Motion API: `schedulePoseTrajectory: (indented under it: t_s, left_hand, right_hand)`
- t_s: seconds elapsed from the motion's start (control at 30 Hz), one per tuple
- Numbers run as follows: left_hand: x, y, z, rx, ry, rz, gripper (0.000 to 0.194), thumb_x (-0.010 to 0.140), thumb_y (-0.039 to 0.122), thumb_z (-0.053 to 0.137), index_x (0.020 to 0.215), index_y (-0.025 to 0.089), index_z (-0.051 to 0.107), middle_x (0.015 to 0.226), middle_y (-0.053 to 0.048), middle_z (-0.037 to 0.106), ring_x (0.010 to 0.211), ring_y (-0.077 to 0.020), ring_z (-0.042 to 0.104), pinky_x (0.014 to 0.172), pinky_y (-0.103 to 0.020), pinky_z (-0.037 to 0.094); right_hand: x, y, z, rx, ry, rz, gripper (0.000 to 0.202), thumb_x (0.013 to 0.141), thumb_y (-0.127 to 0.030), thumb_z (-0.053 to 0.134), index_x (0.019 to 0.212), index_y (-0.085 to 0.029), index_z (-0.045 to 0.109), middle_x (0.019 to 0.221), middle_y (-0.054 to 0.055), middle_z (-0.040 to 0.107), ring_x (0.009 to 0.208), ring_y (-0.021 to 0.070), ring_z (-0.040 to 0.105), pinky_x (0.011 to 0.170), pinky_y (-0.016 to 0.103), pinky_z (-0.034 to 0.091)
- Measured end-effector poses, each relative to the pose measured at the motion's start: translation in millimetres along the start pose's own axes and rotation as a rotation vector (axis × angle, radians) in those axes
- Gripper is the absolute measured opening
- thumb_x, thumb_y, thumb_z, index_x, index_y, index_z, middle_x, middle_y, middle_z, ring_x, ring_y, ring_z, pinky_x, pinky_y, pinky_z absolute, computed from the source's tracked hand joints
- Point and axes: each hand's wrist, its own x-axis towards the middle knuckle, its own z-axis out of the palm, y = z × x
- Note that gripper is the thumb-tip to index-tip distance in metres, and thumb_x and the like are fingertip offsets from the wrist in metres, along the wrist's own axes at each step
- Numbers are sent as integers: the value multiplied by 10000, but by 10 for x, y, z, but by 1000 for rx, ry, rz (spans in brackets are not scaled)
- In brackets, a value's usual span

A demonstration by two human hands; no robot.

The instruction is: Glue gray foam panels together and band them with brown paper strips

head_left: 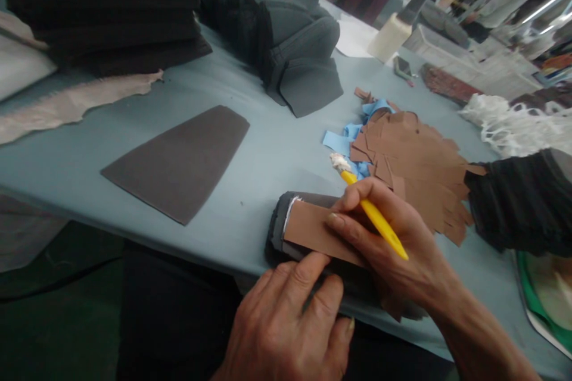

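Note:
In my right hand [388,232] is a yellow-handled brush [378,220], its bristles [340,163] caked with white paste and pointing up and left. The thumb of that hand also presses on a brown strip [313,229]. This strip lies over a stack of dark pieces [277,229] at the table's front edge, with a white line of paste by its left end. My left hand [286,315] rests at the near side of the stack, fingers bent and slightly apart, index fingertip touching the strip's lower edge. A single dark grey panel [179,164] lies flat to the left.
A heap of brown strips [415,161] with blue scraps [337,141] lies right of the brush. Tall dark stacks [102,12] and grey cut pieces [308,83] stand behind. More dark pieces [522,202] and white stringy material [504,122] are at the right.

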Motion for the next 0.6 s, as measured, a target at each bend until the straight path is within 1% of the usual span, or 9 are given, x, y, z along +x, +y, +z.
schedulePoseTrajectory:
  t_s: [0.2,0.33,0.47,0.6]
  left_hand:
    - [-3,-49,6,27,-17,24,258,1058,253,479,1102,183,723,1129,-74,825,836,-216,796,711,-346,652]
    - [-3,-65,-6,22,-29,31,227,1030,228,504,1105,181,713,1136,-81,825,854,-220,804,706,-345,661]
    - [-11,-78,-15,16,-24,47,209,1034,229,497,1095,184,692,1123,-88,827,832,-213,804,686,-336,657]
    - [-23,-109,-18,11,-46,68,188,1032,219,516,1131,178,670,1130,-100,825,855,-214,805,709,-336,656]
  right_hand:
    - [38,-31,-6,-93,29,-62,178,983,-357,689,961,-250,548,855,-20,642,679,120,566,593,231,480]
    - [56,-54,-26,-111,16,-84,158,993,-334,678,949,-249,552,835,-21,632,669,121,566,602,240,482]
    - [82,-49,-35,-126,2,-101,140,994,-315,672,945,-253,556,836,-21,628,677,122,575,608,247,482]
    - [88,-45,-43,-129,-27,-110,141,1015,-328,658,967,-256,545,837,-25,624,669,121,568,591,251,472]
